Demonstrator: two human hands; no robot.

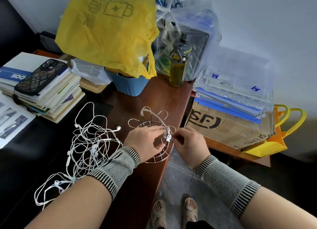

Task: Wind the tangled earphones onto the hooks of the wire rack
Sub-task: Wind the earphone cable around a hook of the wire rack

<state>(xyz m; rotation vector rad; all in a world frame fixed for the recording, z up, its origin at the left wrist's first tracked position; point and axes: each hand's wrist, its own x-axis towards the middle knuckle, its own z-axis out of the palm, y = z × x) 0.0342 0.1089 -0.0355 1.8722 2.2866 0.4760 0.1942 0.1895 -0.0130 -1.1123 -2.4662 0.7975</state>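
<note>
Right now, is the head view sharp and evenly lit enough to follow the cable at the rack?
Head view: even, soft daylight, no harsh shadows; wide-angle bending and dark vignetting at the corners. The round silver wire rack glints, so the thin white earphone cable between the left hand and right hand blends in; the white earphone tangle reads clearly.

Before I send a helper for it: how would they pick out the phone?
Start at the book stack on the desk's far left. The phone lies flat on top, camera side up. Its dark patterned case sets it apart from the pale covers beneath.
</note>
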